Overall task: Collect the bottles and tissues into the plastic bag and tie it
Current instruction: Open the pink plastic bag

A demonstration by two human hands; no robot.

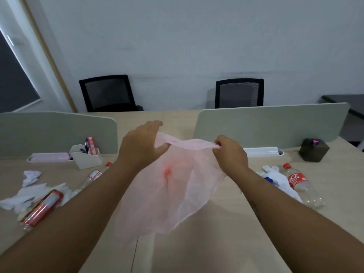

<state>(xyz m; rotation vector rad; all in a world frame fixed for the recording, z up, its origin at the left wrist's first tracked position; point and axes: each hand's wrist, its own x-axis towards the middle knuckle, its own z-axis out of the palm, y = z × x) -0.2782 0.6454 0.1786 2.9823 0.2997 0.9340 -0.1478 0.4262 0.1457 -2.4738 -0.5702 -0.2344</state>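
A thin pink plastic bag (169, 194) hangs above the middle of the desk, its mouth stretched between both hands. My left hand (141, 142) grips the bag's left rim. My right hand (230, 152) pinches the right rim. At the left lie a red-labelled bottle (42, 208), a clear bottle with a red cap (92, 177) and crumpled white tissues (25, 194). On the right side a Coca-Cola bottle (301, 186) lies next to more white tissues (279, 178) and a small blue cap.
A white pen holder (86, 156) and a pink flat case (49, 157) stand at the back left. A dark hexagonal box (313, 149) sits at the back right. Grey-green dividers (271, 123) run across the desk, and two black chairs (108, 93) stand behind.
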